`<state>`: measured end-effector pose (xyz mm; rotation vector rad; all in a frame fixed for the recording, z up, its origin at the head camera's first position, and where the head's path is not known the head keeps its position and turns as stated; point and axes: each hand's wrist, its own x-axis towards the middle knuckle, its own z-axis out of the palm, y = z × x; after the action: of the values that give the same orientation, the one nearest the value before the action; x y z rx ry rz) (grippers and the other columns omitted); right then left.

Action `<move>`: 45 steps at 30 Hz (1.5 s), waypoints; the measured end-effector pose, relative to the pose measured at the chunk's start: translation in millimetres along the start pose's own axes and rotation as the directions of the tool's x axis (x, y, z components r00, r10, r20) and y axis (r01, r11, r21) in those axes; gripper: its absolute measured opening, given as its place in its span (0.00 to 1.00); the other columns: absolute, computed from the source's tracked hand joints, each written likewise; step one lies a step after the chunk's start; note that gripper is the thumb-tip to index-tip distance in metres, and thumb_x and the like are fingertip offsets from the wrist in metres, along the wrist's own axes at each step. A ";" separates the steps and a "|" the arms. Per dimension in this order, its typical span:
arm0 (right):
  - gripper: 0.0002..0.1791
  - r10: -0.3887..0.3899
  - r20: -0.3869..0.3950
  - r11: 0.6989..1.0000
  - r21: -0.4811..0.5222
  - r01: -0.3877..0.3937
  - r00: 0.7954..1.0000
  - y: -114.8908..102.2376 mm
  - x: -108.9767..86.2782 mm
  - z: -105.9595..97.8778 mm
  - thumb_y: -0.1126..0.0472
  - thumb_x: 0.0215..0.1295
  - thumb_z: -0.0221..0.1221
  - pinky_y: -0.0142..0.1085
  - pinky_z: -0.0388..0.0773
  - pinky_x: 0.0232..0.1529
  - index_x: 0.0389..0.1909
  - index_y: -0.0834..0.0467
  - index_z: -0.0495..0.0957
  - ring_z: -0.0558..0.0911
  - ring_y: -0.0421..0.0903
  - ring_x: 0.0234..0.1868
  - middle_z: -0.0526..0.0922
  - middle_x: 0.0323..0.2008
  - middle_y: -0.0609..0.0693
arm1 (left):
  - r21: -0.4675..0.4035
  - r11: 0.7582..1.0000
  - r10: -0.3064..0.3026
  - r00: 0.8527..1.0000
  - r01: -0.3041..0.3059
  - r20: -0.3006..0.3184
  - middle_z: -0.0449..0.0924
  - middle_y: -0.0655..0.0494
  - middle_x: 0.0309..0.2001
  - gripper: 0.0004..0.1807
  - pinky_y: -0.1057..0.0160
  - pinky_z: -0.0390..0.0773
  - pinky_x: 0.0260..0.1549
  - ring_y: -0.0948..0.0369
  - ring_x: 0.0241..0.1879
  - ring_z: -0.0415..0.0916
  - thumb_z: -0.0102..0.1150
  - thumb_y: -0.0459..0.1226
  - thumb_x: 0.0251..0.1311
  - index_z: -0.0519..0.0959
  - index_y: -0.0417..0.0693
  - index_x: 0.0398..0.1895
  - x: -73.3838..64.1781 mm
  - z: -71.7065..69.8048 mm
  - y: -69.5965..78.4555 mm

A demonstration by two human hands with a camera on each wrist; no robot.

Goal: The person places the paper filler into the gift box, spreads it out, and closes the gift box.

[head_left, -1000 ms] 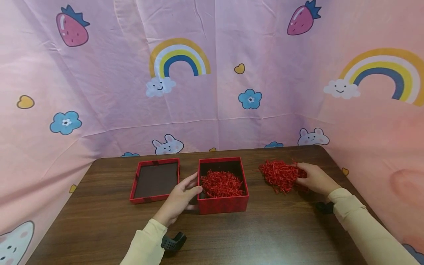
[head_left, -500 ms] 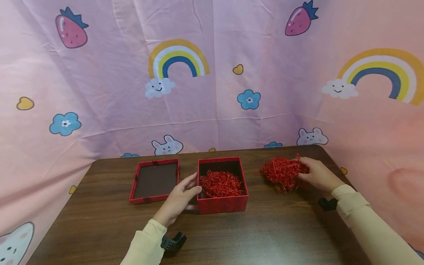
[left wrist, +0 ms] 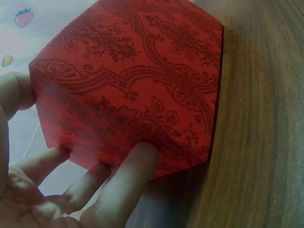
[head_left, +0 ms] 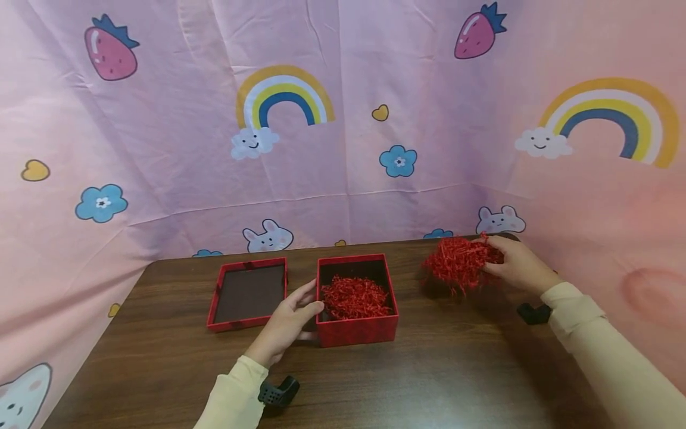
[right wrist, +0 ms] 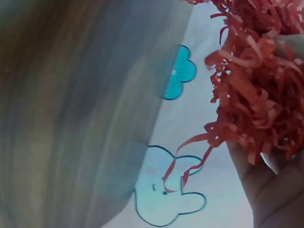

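Note:
A red, dark-patterned gift box (head_left: pixel 358 331) stands uncovered on the table, with red shredded paper (head_left: pixel 356 298) inside. My left hand (head_left: pixel 286 322) holds the box's left side, its thumb at the top rim; in the left wrist view its fingers (left wrist: pixel 140 161) press against the patterned outer wall (left wrist: pixel 142 85). To the right, my right hand (head_left: pixel 517 265) grips a loose bundle of red shredded paper (head_left: pixel 458 262) just above the table. Strands hang from this bundle (right wrist: pixel 261 95) in the right wrist view, and it hides most of the fingertips.
The box's red lid (head_left: pixel 252 292) lies to the left with its dark inside facing up. Beneath everything is a brown wooden table (head_left: pixel 429 369). A pink and purple cloth (head_left: pixel 364 53) printed with rainbows hangs behind and along the sides.
My right hand has lifted the bundle of shredded paper from the table, moving up and slightly back. My left hand and the box keep their places; the head view shifts slightly.

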<state>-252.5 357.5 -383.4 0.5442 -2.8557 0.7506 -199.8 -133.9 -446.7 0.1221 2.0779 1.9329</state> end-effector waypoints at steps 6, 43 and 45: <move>0.12 -0.031 -0.040 0.999 -0.042 0.029 0.999 -1.6 6.1 -8.5 0.65 0.63 0.70 0.40 0.78 0.37 0.46 0.59 0.80 0.79 0.45 0.35 0.85 0.37 0.51 | 0.000 1.000 -0.001 1.000 0.001 0.001 0.61 0.35 0.76 0.37 0.42 0.86 0.45 0.38 0.70 0.68 0.61 0.42 0.73 0.59 0.56 0.81 -3.4 0.9 4.8; 0.19 -0.242 -0.155 0.967 -0.119 0.225 0.958 -38.0 29.7 -59.6 0.70 0.60 0.71 0.26 0.74 0.44 0.51 0.60 0.80 0.81 0.43 0.43 0.86 0.44 0.52 | -0.001 1.000 0.003 1.000 -0.003 -0.007 0.61 0.37 0.76 0.38 0.43 0.87 0.45 0.38 0.70 0.68 0.63 0.46 0.71 0.60 0.57 0.81 -0.3 0.3 -0.7; 0.19 -0.245 -0.152 0.966 -0.123 0.227 0.958 -41.9 29.9 -59.1 0.69 0.60 0.72 0.27 0.74 0.44 0.51 0.59 0.80 0.81 0.43 0.43 0.86 0.44 0.51 | -0.001 1.000 0.003 1.000 -0.003 -0.008 0.61 0.37 0.76 0.38 0.43 0.86 0.45 0.38 0.70 0.68 0.63 0.46 0.72 0.60 0.57 0.81 -1.0 0.5 -0.7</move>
<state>-261.8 343.7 -306.8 0.7531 -2.5984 0.5735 -198.6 -133.8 -447.3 0.1176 2.0832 1.9394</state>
